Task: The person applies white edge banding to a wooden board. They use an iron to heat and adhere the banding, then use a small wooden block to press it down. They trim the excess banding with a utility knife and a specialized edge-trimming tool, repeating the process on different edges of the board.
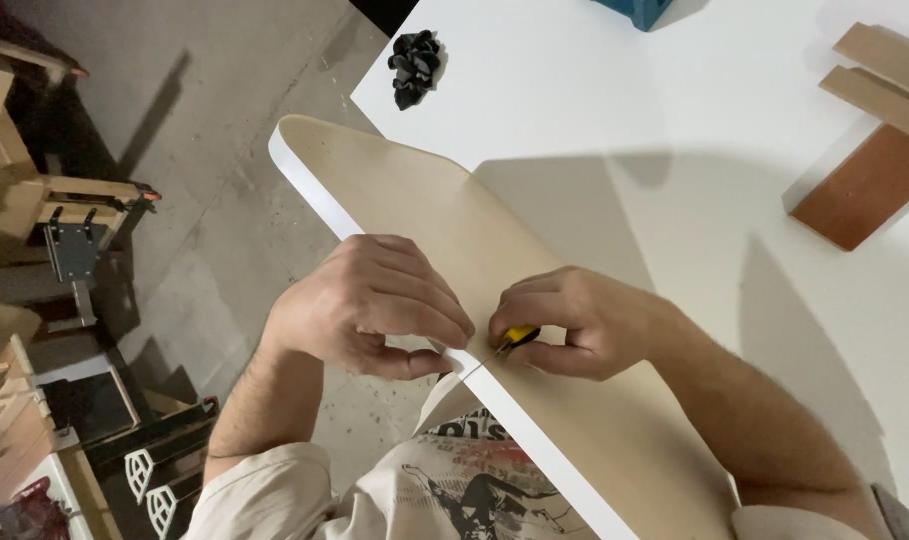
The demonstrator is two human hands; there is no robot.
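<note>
While we keep both hands at its near edge, the long tan board with a white edge band and rounded corner [444, 215] lies flat on the white work table [674, 120], its left side overhanging the concrete floor [244, 120].

Item one: our left hand [369, 305], fingers pressed together and curled, thumb and forefinger pinching the white edge strip.

Item two: our right hand [574, 320], fingers closed tight around a small yellow-handled knife [509, 340], its thin blade laid against the same strip.

Handling: we judge the board stiff, smooth and fairly light for its length, best gripped along its long edges; the band looks thin and liable to chip.

Also listed: a crumpled black glove [414, 65] at the far left of the table; flat brown wooden offcuts [874, 150] at the far right; a teal box corner [634, 10] at the far edge; wooden frames and a clamp stand [74, 230] on the floor, left.
</note>
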